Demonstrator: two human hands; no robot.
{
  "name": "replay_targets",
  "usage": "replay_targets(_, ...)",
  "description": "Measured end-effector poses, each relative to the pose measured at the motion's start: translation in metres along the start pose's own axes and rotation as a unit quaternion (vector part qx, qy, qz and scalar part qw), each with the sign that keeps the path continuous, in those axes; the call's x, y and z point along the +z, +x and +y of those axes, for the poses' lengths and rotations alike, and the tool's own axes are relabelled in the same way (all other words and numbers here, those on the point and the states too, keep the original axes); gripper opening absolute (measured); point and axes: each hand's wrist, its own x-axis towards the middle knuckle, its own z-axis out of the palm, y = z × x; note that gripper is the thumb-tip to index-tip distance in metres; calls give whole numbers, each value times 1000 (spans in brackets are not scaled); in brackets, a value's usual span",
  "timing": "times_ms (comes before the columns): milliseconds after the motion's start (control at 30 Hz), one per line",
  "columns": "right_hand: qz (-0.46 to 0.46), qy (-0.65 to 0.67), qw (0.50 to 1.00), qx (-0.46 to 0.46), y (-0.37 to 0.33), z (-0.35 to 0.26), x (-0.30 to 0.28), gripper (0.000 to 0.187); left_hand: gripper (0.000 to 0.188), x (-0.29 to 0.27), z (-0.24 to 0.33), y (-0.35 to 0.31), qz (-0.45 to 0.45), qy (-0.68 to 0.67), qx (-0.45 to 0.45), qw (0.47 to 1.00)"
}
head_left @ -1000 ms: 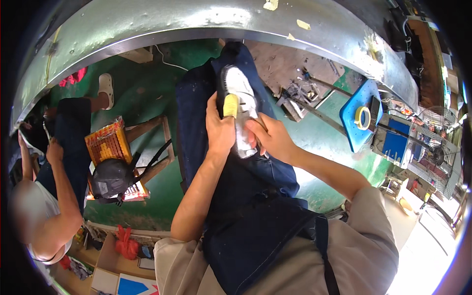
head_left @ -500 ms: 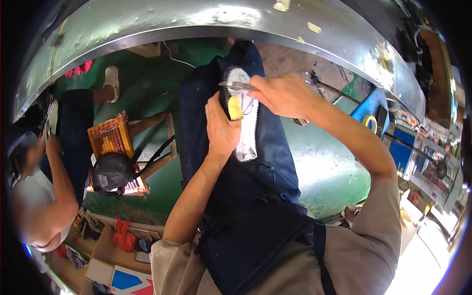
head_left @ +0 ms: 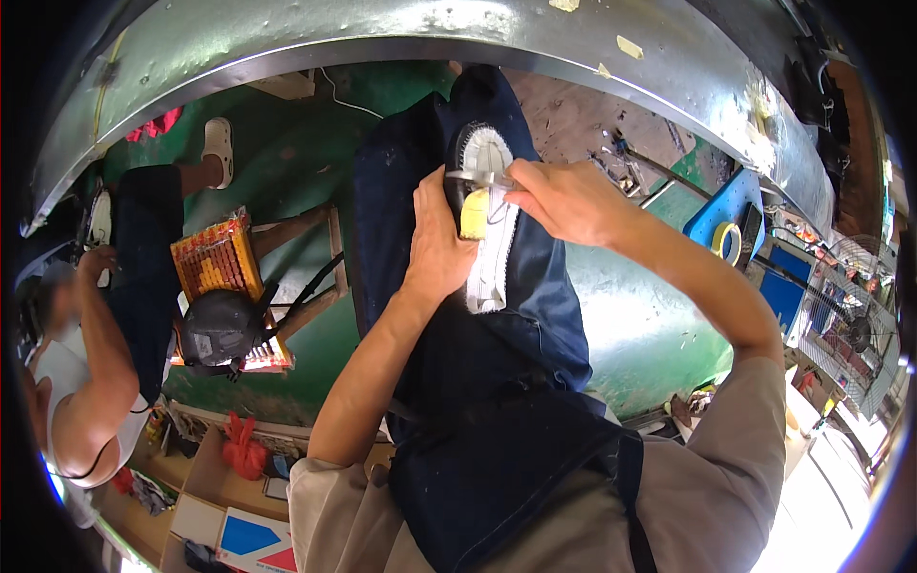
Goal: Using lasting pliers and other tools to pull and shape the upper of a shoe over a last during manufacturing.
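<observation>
Head view: the shoe (head_left: 491, 263) lies sole up on the navy-clad lap (head_left: 549, 286), towards its knee end, with its wider end facing the near edge of the metal desk (head_left: 287, 53). Left hand (head_left: 442, 253): fingers wrapped around the shoe's left side, yellow-wrapped thumb (head_left: 473, 215) against the sole. Right hand (head_left: 573, 202): fingers pinched on a thin metal tool (head_left: 480, 178), positioned crosswise over the sole.

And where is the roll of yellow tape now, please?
In the head view, the tape roll is on the right side, on the blue board, beside a black object.
</observation>
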Motion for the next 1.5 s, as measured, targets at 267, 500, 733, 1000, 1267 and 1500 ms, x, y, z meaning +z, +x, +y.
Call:
replay_targets(267,-15,-3,1000,7,-5,-3,1,26,90,-6,-7,1,-55,-39,-3,998)
replay_targets(500,-20,-9,1000,14,-11,-7,5,26,94,-4,-9,0,-47,-68,12,997)
replay_targets(733,211,-156,956,132,23,34,-46,25,76,3,-9,-4,15,-77,-9,997)
replay_targets(1000,202,175,962,56,8,-40,-135,31,71,-7,-1,-15,43,-107,-148,982)
replay_targets(1267,178,504,772,-345,-24,-171,-194,51,57,-3,-23,-11,49,-170,-145,973)
replay_targets(1500,276,558,682,-384,-10,-195,-172,82,57,17,-43,-9,85,-274,-107,952)
